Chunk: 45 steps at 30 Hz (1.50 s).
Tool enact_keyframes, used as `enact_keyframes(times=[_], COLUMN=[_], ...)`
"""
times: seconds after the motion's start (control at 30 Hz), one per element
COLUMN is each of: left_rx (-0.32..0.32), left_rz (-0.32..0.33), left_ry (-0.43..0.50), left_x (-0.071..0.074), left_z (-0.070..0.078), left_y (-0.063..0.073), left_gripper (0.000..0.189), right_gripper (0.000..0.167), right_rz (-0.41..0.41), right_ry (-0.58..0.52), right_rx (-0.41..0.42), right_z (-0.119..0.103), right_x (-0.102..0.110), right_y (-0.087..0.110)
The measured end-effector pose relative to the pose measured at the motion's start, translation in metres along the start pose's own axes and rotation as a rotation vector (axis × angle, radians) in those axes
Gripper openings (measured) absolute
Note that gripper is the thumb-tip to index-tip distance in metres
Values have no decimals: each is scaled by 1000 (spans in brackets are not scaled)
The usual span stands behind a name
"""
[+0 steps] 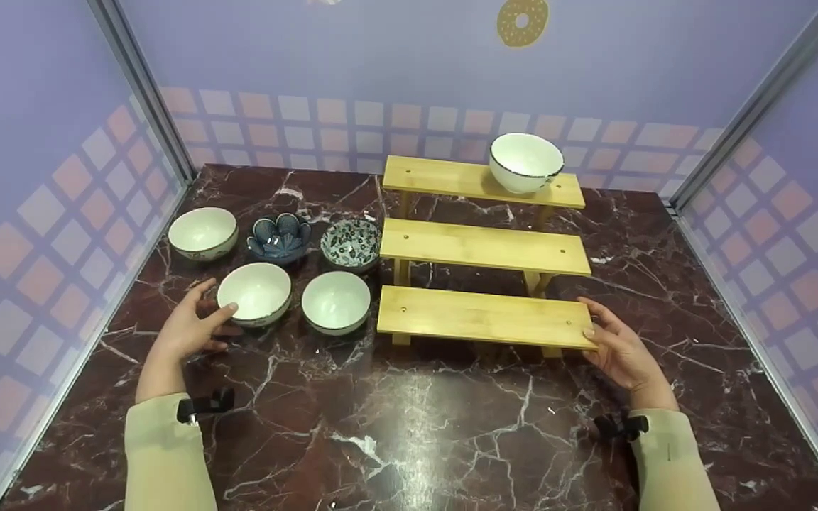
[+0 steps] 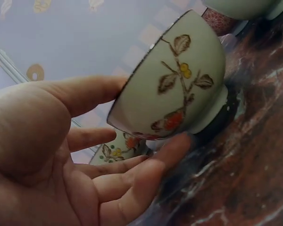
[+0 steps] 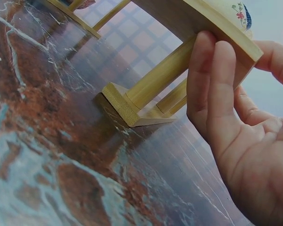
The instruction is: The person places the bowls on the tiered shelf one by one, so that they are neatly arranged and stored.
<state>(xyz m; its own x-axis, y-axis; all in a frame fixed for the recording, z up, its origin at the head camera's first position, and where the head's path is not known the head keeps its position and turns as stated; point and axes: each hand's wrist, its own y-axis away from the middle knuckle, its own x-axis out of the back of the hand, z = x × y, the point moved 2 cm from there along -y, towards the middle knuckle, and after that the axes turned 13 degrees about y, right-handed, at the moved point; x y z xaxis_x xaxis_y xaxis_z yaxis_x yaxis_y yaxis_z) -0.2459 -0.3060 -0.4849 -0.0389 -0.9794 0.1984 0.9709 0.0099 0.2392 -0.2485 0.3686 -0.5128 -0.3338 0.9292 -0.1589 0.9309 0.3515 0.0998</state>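
Left hand [image 1: 187, 328] pinched a bowl [image 1: 255, 292]; more bowls [image 1: 279, 245] sat near, eleven to three o'clock. Right hand [image 1: 620, 352] gripped the rack [image 1: 483, 314].

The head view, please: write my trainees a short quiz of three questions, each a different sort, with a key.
1. Count: how many ceramic bowls stand directly on the dark red marbled table?
2. True or false: a white round bowl with a dark rim stands on the top tier of the yellow wooden three-tier rack.
3. Short answer: what does the right hand grip?

Key:
1. Five.
2. True.
3. The rack's lowest shelf, at its right end.
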Motion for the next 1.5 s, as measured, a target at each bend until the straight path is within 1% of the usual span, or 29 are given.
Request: enact_keyframes(times=[0.07,0.3,0.37,0.47,0.67,0.8,0.97,1.1,1.27,1.5], left_rx=[3,19,21,20,-8,-30,-34,-45,-44,-48], left_rz=[-23,-115,-135,-145,-132,-120,-101,-94,-70,-66], left_ry=[65,343,391,432,471,481,477,484,494,503], left_x=[-1,-5,-6,-7,-8,-8,-8,-8,-7,-6], left_z=[-2,-11,-12,-14,-14,-16,-17,-18,-18,-15], left_y=[-1,-4,-4,-4,-5,-6,-7,-7,-6,-2], left_gripper=[89,90,90,89,86,83,83,83,82,81], right_gripper=[51,55,55,54,53,54,60,57,52,55], right_rz=[4,-4,-9,-10,-8,-9,-1,-4,4,16], right_ry=[-3,-21,-21,-22,-25,-22,0,-18,-38,-34], right_rx=[2,9,10,11,18,17,17,23,25,37], right_z=[0,0,1,1,1,0,0,1,1,2], right_x=[0,0,0,1,0,0,1,1,1,2], right_y=[0,0,0,0,0,0,1,1,0,-1])
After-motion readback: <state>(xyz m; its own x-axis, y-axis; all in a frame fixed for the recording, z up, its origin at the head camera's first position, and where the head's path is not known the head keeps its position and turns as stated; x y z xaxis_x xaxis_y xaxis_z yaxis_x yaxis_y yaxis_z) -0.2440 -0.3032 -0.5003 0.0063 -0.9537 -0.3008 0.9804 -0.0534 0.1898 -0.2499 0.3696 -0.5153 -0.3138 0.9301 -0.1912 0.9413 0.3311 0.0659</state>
